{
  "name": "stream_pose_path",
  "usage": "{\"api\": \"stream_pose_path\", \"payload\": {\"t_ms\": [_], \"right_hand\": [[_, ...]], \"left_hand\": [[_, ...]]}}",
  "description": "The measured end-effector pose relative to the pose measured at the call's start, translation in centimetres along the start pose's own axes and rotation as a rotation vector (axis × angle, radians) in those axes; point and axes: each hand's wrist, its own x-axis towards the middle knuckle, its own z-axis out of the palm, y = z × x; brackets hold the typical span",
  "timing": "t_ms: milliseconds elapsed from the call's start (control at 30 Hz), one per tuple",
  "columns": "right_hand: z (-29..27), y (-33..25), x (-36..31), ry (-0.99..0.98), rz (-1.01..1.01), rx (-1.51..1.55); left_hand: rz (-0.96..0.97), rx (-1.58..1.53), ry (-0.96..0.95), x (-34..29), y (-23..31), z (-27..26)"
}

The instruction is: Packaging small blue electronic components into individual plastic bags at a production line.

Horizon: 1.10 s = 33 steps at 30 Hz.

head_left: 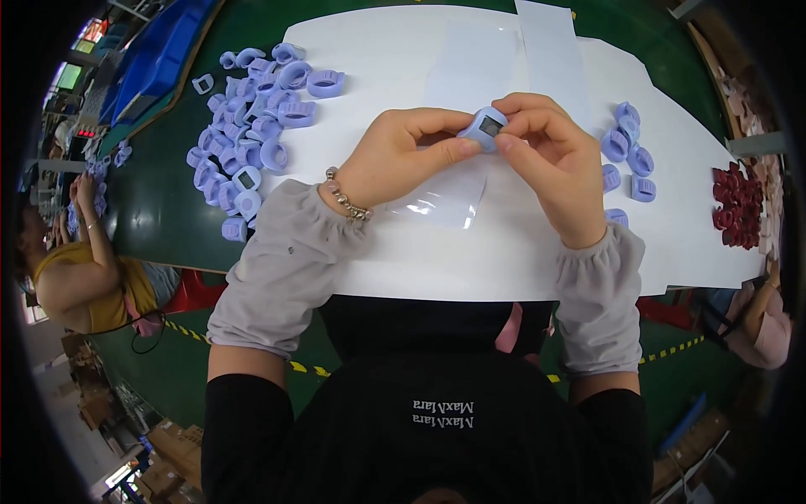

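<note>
Pinched a blue device (487, 126) in left hand (390, 160) and right hand (561, 172) — had lilac rings (265, 126) heaped toward left edge of bench (155, 202).

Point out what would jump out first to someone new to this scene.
First, the small light-blue gadget with its dark screen, pinched between the left hand and right hand above the white sheet. Next, the big heap of lavender gadgets on the left, far larger than the loose group on the right. Then the dark red pieces clustered at the far right.
</note>
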Motion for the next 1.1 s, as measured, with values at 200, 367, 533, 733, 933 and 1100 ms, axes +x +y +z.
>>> {"api": "stream_pose_path", "payload": {"t_ms": [200, 367, 533, 733, 933, 1100], "right_hand": [[-0.08, 0.14, 0.05, 0.005, -0.019, -0.079], [-0.05, 0.22, 0.06, 0.012, -0.016, -0.100], [-0.02, 0.40, 0.07, 0.017, -0.037, -0.105], [0.08, 0.44, 0.13, 0.030, -0.043, -0.126], [0.14, 0.70, 0.14, 0.046, -0.076, -0.135], [0.41, 0.40, 0.00, 0.151, 0.057, -0.264]], "left_hand": [[0.048, 0.066, -0.011, 0.01, -0.06, -0.02], [0.034, 0.072, -0.006, 0.00, -0.05, 0.01], [0.038, 0.060, 0.009, 0.04, -0.38, 0.06], [0.037, 0.073, 0.015, 0.09, -0.46, 0.05], [0.040, 0.082, 0.015, 0.11, -0.43, 0.04], [0.063, 0.095, -0.005, 0.14, -0.19, -0.12]]}}
